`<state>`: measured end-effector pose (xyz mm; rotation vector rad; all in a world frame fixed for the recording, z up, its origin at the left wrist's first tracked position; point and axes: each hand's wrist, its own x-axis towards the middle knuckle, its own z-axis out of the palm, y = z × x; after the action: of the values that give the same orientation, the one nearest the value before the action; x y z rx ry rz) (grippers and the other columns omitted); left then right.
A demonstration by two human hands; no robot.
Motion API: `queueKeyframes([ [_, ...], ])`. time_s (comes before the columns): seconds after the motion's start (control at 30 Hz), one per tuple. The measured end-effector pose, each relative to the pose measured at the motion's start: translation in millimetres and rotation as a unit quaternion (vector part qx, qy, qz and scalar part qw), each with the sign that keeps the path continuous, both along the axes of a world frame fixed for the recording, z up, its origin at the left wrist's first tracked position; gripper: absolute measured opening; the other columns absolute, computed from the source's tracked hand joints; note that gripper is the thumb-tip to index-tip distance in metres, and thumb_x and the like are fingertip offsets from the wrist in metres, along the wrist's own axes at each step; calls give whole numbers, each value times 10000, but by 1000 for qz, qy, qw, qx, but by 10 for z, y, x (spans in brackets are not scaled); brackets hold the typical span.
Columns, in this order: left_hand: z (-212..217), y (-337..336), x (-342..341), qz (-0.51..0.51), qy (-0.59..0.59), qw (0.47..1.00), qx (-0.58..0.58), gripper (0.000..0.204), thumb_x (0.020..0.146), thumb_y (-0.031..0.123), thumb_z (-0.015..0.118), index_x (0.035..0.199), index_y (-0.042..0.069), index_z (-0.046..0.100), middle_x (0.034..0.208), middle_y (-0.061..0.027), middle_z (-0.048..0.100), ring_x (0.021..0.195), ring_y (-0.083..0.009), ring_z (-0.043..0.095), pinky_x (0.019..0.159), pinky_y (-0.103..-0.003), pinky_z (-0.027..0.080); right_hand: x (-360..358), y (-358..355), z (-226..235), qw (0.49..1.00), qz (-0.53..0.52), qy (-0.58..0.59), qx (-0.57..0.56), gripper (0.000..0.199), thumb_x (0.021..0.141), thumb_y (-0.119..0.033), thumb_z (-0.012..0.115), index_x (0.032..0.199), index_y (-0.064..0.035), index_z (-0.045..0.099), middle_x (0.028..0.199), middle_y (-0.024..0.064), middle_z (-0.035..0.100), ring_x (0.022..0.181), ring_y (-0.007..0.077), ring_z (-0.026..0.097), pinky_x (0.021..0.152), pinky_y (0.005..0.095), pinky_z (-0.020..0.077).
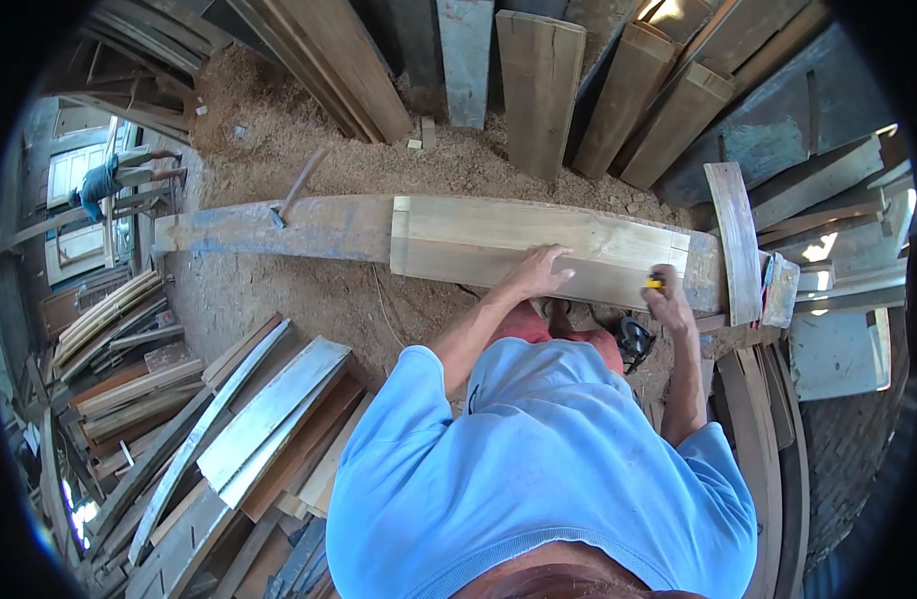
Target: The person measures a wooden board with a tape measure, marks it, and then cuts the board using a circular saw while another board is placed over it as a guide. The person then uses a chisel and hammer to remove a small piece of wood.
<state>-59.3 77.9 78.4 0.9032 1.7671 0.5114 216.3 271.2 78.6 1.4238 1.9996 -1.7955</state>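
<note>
A pale wooden panel [518, 238] lies on a long, worn bench plank [318, 232] in front of me. My left hand [540, 272] is over the panel's near edge with its fingers stretched out and nothing in them; whether it touches the wood is unclear. At the panel's right end, my right hand [668, 299] is closed around a small yellow-and-black tape measure [655, 284], mostly covered by the fingers. No drawn-out blade can be made out. A hammer [279, 217] rests farther left on the plank, its handle angled away from me.
A circular saw [634, 337] sits on the ground by my right leg. Upright boards [540, 90] lean beyond the bench. Stacked planks [269, 419] fill the near left. One short board [735, 240] crosses the bench's right end. Another person [104, 185] bends over at far left.
</note>
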Motion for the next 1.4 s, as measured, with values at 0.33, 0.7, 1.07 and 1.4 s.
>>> queueKeyframes([
  [0.33, -341, -490, 267, 293, -449, 843, 43, 384, 939, 275, 796, 1200, 30, 656, 1040, -37, 709, 897, -115, 668, 802, -294, 574, -1099, -840, 326, 974, 203, 80, 55, 657, 827, -299, 776, 1323, 54, 530, 1121, 300, 691, 1055, 473, 678, 945, 503, 540],
  [0.7, -686, -1731, -1538, 427, 23, 902, 60, 260, 966, 187, 737, 1188, 58, 693, 970, -47, 687, 833, -143, 623, 747, -302, 535, -421, -10, 95, 952, 219, -12, 215, 486, 785, -86, 738, 1269, -121, 708, 1160, 223, 657, 1106, 422, 617, 1009, 471, 511],
  [1.07, -1210, -2097, -1996, 490, 226, 842, 32, 204, 969, 60, 729, 1134, -54, 692, 975, -93, 729, 814, -130, 655, 751, -294, 543, 450, 737, -127, 929, 151, -179, 286, 535, 769, -85, 704, 1294, -188, 714, 1440, 200, 559, 1345, 404, 509, 1151, 447, 431],
  [1.4, -1128, -2013, -1963, 527, 225, 820, -3, 163, 956, 62, 751, 1064, -51, 704, 930, -91, 714, 782, -125, 624, 718, -269, 517, 477, 675, -173, 933, 140, -161, 288, 545, 764, -74, 699, 1300, -177, 706, 1441, 195, 558, 1344, 397, 507, 1147, 450, 427],
])
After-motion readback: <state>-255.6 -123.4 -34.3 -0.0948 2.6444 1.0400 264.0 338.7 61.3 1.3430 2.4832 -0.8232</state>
